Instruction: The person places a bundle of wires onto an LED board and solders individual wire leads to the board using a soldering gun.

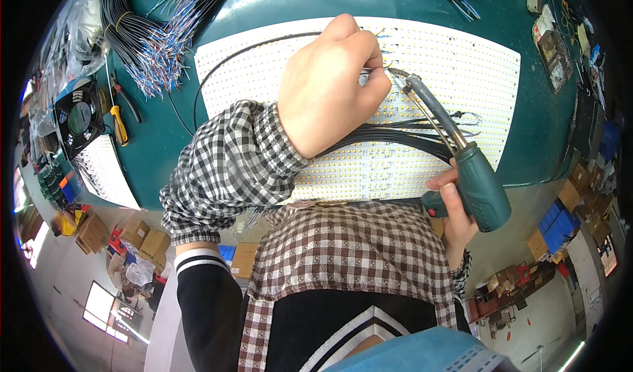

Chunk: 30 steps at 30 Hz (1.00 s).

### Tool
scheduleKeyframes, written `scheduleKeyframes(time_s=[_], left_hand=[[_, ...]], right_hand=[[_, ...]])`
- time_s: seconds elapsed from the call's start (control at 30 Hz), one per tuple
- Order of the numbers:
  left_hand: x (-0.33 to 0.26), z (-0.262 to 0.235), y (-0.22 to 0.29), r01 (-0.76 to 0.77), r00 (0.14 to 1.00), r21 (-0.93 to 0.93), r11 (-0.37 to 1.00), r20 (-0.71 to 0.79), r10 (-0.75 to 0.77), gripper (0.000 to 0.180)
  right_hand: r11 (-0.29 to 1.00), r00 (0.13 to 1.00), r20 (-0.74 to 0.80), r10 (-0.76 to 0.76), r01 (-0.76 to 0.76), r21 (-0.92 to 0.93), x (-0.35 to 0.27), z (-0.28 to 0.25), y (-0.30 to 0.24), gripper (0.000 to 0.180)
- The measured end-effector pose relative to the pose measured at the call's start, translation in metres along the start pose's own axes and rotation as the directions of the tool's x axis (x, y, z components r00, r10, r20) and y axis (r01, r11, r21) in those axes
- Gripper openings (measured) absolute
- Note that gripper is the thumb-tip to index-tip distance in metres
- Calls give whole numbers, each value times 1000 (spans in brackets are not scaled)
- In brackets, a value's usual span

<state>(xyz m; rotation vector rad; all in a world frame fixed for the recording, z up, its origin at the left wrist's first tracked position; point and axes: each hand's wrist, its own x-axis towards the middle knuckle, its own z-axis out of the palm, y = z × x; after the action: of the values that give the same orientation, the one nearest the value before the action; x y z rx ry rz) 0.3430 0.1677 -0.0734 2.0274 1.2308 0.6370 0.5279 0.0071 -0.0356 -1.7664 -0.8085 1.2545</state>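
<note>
In the head view, a green soldering gun [484, 187] is gripped by the right hand [456, 217] above a white LED board [461, 62], its tip held just beside the left hand [333, 85], whose thumb and forefinger are pressed together; what is pinched cannot be told. Black cables [415, 141] are laid across the board.

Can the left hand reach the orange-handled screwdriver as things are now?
Probably yes: the screwdriver lies uncovered on the green table, though the left hand seems occupied with a black cable.
</note>
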Motion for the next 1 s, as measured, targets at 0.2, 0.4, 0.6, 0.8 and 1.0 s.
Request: scheduleKeyframes(time_s=[0.2, 0.4, 0.6, 0.8, 1.0], left_hand=[[0, 0, 0, 1, 1000, 4, 1000, -2, -1, 7], [0, -1, 1, 7, 1000, 8, 1000, 3, -7, 7], [0, -1, -1, -14, 1000, 36, 999, 7, 13, 7], [0, -5, -7, 35, 997, -156, 987, 68, -25, 9], [3, -6, -3, 49, 997, -236, 971, 65, -34, 9]], right_hand=[[998, 1000, 13, -15, 15, -66, 0, 1, -3, 25], [998, 998, -18, -60, 60, -9, -2, -1, 0, 28], [998, 998, 12, -54, 54, 12, -2, -3, 1, 39], [991, 998, -52, -41, 47, 127, -1, 0, -6, 39], [989, 997, -76, -29, 39, 141, -1, -1, -5, 38]])
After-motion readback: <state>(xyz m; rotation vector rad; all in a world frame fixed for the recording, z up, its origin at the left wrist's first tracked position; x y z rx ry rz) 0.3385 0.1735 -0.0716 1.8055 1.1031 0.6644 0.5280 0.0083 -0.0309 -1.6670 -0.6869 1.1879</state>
